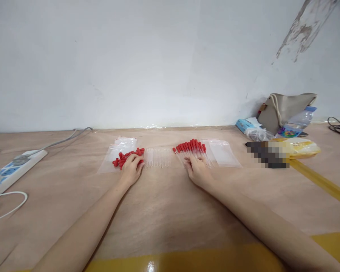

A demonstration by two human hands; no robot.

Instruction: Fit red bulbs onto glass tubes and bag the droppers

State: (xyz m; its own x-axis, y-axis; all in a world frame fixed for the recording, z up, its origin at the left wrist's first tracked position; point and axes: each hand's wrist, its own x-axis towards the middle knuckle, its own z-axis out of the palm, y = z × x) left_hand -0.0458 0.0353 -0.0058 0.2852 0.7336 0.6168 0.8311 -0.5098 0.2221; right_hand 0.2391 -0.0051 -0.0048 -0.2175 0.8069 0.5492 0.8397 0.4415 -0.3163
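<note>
My left hand (132, 169) rests at the near right side of a heap of red rubber bulbs (120, 161), its thumb and fingers closed round one red bulb. The heap lies on a clear plastic bag (107, 162). To the right is a row of thin clear glass tubes (158, 156), laid side by side. My right hand (198, 170) is at the lower part of a fanned row of droppers (191, 145), clear tubes with red bulbs on their far ends. Its fingers are curled and pinched on a dropper's tube; the fingertips are partly hidden among the tubes.
Clear plastic bags (223, 153) lie right of the droppers. Farther right are a tissue pack (245, 125), a grey bag (293, 107), a plastic bottle (300, 121) and a yellow packet (304, 147). A power strip (19, 168) with cables stands at left. A wall closes the back.
</note>
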